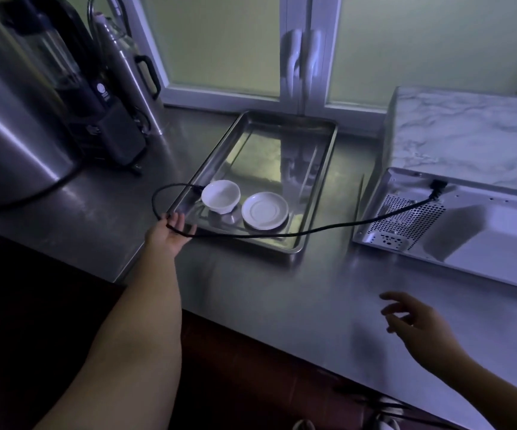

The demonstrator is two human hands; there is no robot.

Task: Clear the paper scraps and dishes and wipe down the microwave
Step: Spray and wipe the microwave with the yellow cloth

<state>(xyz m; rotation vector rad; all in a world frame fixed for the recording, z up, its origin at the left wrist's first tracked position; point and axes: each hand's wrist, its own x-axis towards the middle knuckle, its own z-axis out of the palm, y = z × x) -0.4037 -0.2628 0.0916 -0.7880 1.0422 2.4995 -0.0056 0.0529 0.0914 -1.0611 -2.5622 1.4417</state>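
**Q:** Where is the microwave?

**A:** The microwave [483,243] stands on the right side of a steel desk [282,290]. Its white back panel, with a vent grille, faces the viewer, and its top has a marble pattern.

**Q:** What is the left hand doing?

**A:** The left hand [170,232] reaches forward, palm up, at the near left corner of a metal tray [269,156]. Its fingers [178,218] grasp a black cord [328,227]. The cord leaves the back of the microwave, sags across the front rim of the tray and passes through the hand. It then loops back, and its free end is at the tray's left rim, just beside the bowl.

**Q:** And the right hand?

**A:** The right hand [418,324] hovers above the desk, in front of the microwave. Its fingers [396,297] are spread and relaxed, and it holds nothing.

**Q:** Where are the dishes?

**A:** A white bowl [220,195] and a white saucer [265,211] sit side by side in the near end of the tray, with the bowl on the left. The tray lies in the middle of the desk, between the microwave and the appliances on the left.

**Q:** What are those appliances?

**A:** A large steel urn [6,135] is at the far left. Next to it are a dark machine with a clear jug [96,103] and a steel flask with a black handle [127,69]. Behind the desk is a frosted window [220,41] with white handles.
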